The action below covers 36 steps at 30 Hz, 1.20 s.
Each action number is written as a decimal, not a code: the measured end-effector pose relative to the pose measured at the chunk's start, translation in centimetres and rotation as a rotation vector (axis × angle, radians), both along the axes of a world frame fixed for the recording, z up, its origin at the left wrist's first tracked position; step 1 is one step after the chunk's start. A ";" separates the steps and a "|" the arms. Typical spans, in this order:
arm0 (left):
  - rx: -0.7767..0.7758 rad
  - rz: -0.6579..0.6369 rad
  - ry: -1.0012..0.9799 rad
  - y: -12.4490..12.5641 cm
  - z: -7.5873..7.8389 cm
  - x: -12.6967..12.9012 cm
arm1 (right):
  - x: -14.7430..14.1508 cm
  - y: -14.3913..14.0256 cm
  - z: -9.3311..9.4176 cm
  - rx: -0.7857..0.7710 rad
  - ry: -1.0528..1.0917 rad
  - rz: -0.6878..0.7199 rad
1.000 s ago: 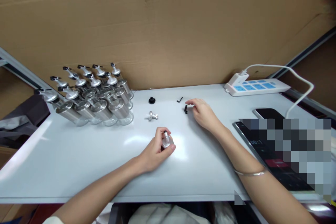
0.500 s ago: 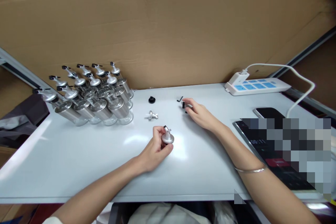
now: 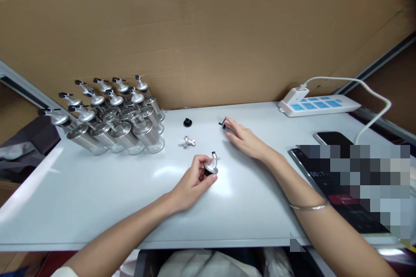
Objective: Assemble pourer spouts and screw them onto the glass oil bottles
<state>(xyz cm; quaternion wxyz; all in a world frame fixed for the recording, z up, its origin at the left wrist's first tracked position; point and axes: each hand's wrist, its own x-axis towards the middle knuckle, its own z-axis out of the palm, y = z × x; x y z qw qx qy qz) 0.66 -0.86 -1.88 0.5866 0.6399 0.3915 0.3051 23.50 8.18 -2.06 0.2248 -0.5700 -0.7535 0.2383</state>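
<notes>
My left hand (image 3: pixel 191 182) pinches a silver bottle pourer (image 3: pixel 212 165) by its black base, spout pointing up, above the white table. Fingers stretched, my right hand (image 3: pixel 244 137) lies just right of a small bent black lever piece (image 3: pixel 222 124); whether a fingertip touches it I cannot tell. On the tabletop beyond my left hand lies another silver pourer part (image 3: pixel 188 142) on its side. Farther back sits a round black stopper (image 3: pixel 187 122).
Several glass-and-steel bottles (image 3: pixel 121 136) with pourers stand at the left. A white power strip (image 3: pixel 321 106) with a charger (image 3: pixel 294 95) lies at the back right. Phones (image 3: pixel 312 169) are beside my right forearm. A cardboard sheet (image 3: pixel 208 39) rises behind the table (image 3: pixel 130 207).
My left hand has tilted the pourer and shifted it slightly right. My right hand's fingers have straightened beside the black lever piece, and the black bit at its fingertips now sits by that piece.
</notes>
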 end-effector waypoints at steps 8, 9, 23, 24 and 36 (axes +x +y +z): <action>-0.016 0.013 -0.006 0.0 -0.8 -0.2 | 0.1 -0.1 0.4 0.131 -0.029 -0.051; -0.013 0.015 -0.003 0.0 -0.8 -0.3 | 0.1 -0.1 0.4 0.127 -0.050 -0.040; -0.018 -0.004 -0.043 0.1 0.1 -0.3 | -0.3 -0.5 0.8 0.114 -0.019 -0.020; -0.016 0.004 -0.053 0.2 0.0 -0.3 | -0.5 -0.9 1.4 0.133 0.026 -0.017; -0.022 0.087 -0.126 0.9 0.0 -0.5 | -3.3 -4.5 4.9 -0.146 0.401 0.391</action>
